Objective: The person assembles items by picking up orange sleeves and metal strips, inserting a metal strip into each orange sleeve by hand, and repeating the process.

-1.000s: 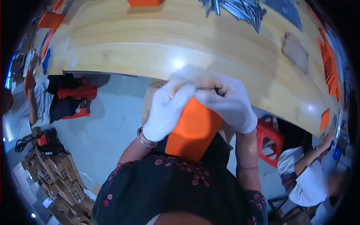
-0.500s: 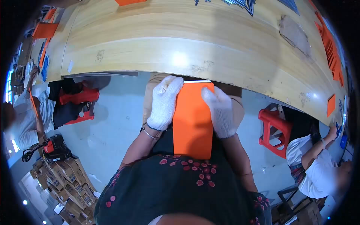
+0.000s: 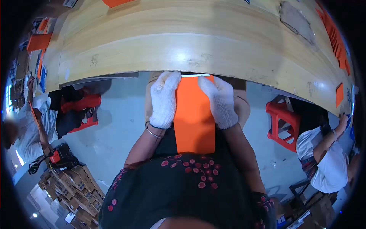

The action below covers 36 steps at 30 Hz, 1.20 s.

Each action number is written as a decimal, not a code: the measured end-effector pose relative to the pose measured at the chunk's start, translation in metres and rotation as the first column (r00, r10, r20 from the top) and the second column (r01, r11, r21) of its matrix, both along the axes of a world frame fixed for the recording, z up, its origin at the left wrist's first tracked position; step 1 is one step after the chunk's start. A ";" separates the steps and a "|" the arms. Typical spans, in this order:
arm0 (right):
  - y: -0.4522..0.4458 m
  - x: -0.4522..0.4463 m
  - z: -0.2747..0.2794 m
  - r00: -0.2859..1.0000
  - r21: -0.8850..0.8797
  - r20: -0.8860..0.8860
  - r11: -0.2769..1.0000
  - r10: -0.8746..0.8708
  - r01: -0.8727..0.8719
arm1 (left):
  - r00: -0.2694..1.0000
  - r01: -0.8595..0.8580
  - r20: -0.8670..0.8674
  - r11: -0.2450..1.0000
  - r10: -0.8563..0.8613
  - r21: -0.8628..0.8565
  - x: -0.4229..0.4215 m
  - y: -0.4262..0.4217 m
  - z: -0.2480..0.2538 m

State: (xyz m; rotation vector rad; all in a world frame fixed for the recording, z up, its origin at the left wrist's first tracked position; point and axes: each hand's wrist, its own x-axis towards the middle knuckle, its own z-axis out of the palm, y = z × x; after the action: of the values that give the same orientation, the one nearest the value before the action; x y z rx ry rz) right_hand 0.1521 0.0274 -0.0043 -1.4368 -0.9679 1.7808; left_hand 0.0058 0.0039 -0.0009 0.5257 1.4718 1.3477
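A long, flat orange piece [image 3: 194, 114] lies over my lap, its lower end against my dark patterned top. Along its far end, just below the table edge, runs a narrow white strip [image 3: 190, 76]. My left hand [image 3: 164, 101], in a white knitted glove, is closed on the piece's left side near the top. On the other side my gloved right hand [image 3: 219, 102] grips the top right corner, its thumb on the front close to the strip. The fingers behind the piece are hidden.
A wooden table [image 3: 133, 45] curves across in front of me, with a worn flat slab [image 3: 296, 22] on it. Co-workers sit left and right near red stools [image 3: 283, 124]. Stacked cartons [image 3: 74, 183] stand at the lower left. More orange pieces [image 3: 335, 42] line the right side.
Both hands and the orange piece sit slightly farther up and left in view. My right thumb has shifted up to the white strip at the top edge. The whole view has tilted a little.
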 end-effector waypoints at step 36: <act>-0.019 0.020 0.053 0.980 0.017 -0.193 0.999 -0.041 0.045 | 0.994 0.107 0.021 0.993 -0.108 0.042 -0.008 -0.019 0.025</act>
State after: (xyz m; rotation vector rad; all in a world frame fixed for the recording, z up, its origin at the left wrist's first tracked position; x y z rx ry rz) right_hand 0.1716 0.0087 0.0485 -1.2362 -0.8462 1.8333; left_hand -0.0026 -0.0155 0.0243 0.6052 1.3804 1.2974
